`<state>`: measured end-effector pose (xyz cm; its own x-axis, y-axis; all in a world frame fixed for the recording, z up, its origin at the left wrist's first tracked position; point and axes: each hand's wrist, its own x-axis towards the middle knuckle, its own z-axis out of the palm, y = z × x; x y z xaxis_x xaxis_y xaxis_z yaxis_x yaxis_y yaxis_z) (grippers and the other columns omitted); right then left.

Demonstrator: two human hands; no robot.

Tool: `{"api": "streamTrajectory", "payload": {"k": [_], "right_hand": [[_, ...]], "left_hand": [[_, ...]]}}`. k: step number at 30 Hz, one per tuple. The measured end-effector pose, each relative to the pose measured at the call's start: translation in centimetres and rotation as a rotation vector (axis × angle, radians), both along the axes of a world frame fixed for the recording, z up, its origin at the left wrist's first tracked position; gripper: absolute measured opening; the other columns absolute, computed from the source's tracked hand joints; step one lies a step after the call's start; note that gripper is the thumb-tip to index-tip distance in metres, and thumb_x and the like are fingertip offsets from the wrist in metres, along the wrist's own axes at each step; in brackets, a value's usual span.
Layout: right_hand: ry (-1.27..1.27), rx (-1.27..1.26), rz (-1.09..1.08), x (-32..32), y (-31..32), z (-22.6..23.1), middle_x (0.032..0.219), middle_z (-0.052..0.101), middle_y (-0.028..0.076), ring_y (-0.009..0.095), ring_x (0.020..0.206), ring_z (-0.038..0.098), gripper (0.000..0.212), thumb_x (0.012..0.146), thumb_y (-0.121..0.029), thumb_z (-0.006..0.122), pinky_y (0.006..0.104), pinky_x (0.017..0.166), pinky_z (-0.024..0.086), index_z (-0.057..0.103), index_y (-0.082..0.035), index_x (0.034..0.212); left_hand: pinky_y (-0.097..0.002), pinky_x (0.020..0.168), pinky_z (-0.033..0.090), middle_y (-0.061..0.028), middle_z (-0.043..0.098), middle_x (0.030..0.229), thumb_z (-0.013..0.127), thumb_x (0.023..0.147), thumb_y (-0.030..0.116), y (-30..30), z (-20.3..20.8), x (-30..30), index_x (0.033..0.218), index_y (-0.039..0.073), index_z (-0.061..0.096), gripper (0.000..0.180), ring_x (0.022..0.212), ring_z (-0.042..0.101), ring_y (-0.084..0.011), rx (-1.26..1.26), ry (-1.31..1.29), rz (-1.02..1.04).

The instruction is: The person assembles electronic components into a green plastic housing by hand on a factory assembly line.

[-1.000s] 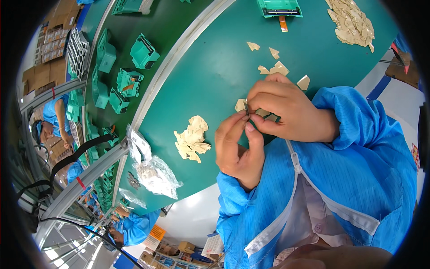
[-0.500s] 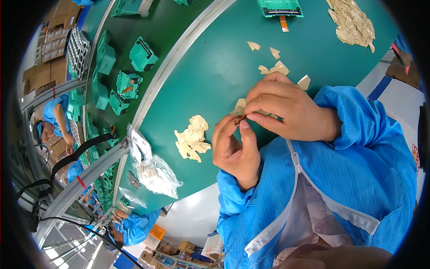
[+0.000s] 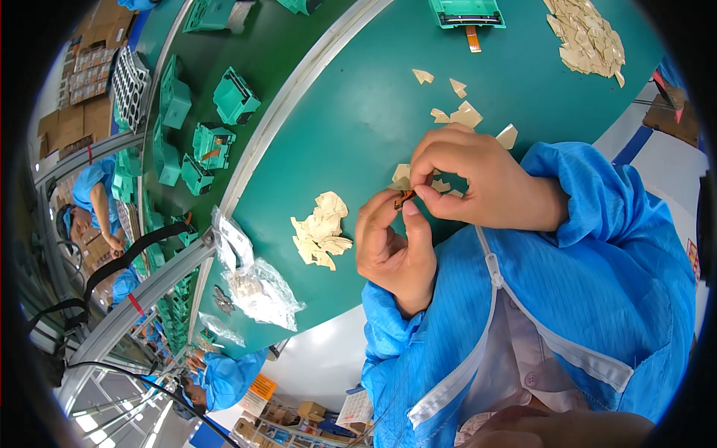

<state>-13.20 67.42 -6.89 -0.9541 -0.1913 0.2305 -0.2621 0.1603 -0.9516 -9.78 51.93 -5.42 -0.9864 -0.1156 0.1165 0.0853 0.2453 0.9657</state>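
Observation:
A small black-and-orange part [image 3: 404, 198], which looks like a piece of flex circuit, is pinched between the thumb and index finger of my left hand [image 3: 394, 243]. The thumb and index tip of my right hand [image 3: 478, 179] are closed on its right end, with the fingers curled in a ring. Cream-coloured flakes [image 3: 401, 176] lie on the green table just beyond my fingertips, and a few more show through the gap in my right hand. Fine detail of the part is too small to make out.
A pile of cream flakes [image 3: 321, 231] and clear plastic bags [image 3: 261, 291] lie to the left. A larger flake pile [image 3: 590, 45] sits far right, near a green housing [image 3: 468, 13] with an orange ribbon cable. Beyond a metal rail [image 3: 276, 97], green housings [image 3: 237, 97] stand on a belt.
My right fingers have opened into a rounder ring, and the part has tilted slightly in my left fingertips. The housings beyond the rail have shifted a little toward the lower left.

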Motion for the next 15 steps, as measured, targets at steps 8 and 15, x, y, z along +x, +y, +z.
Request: {"api": "streamTrajectory", "payload": {"k": [8,15], "right_hand": [[-0.157,0.051,0.005,-1.7,4.0,-1.0,0.084,0.054,0.005,0.017,0.082,0.055,0.01,0.082,-0.001,0.064,0.0285,0.074,0.046,0.055,-0.002,0.084],[-0.123,-0.218,0.411,-3.1,5.0,0.4,0.103,0.061,0.008,0.019,0.101,0.057,0.009,0.092,-0.011,0.065,0.0328,0.091,0.044,0.065,-0.001,0.092]], "left_hand": [[-0.0383,0.083,0.051,-0.0142,0.064,0.11,0.068,0.079,-0.009,-4.1,2.8,-1.1,0.102,0.002,0.07,0.026,0.096,0.063,-0.0285,-0.83,0.499,-0.332],[-0.0379,0.082,0.05,-0.0087,0.062,0.114,0.085,0.073,0.029,-3.7,5.7,-3.3,0.109,0.014,0.074,0.041,0.098,0.06,-0.0259,-1.117,0.861,-0.508]]}}
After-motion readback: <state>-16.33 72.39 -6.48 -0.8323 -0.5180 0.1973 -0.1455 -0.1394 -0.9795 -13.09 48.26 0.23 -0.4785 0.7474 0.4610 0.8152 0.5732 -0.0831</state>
